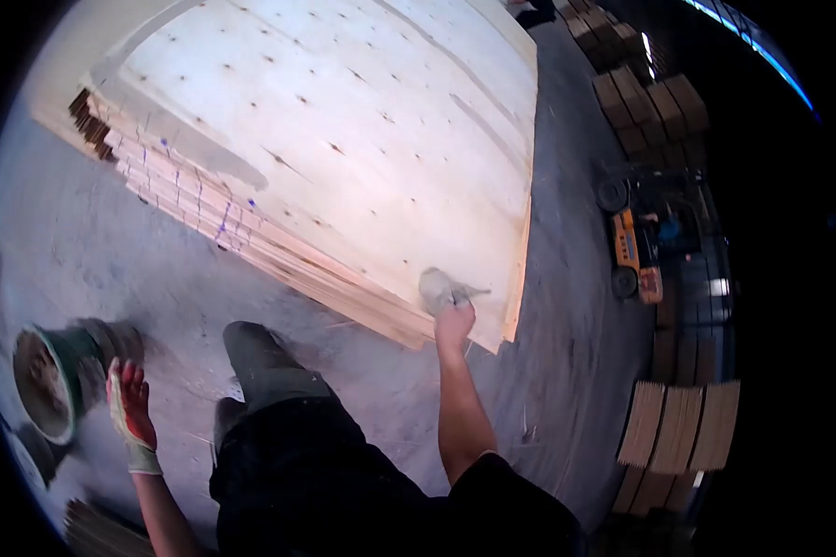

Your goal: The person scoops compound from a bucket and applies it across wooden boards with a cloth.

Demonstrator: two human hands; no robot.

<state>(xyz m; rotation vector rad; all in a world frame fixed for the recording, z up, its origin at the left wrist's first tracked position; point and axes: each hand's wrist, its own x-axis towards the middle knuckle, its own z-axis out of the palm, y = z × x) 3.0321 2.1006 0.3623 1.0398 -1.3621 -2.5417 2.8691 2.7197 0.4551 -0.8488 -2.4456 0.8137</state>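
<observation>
My right hand (454, 325) is bare and closed round the handle of a flat grey scraper (437, 287), whose blade lies on the near corner of a pale wood sheet (344, 139). That sheet tops a stack of thin sheets with uneven edges and purple marks. Grey smears of paste run along its left and far parts. My left hand (132, 405), in a white and red glove, is held out over the floor with its fingers stretched, holding nothing, just right of a green bucket (71, 385).
An orange and black forklift (628, 243) stands on the concrete floor (567, 371) at the right. Bundles of wood (678, 427) lie below it, with more stacks (650, 107) beyond. Dark containers sit beside the bucket. Part of a person (535, 13) shows at the top.
</observation>
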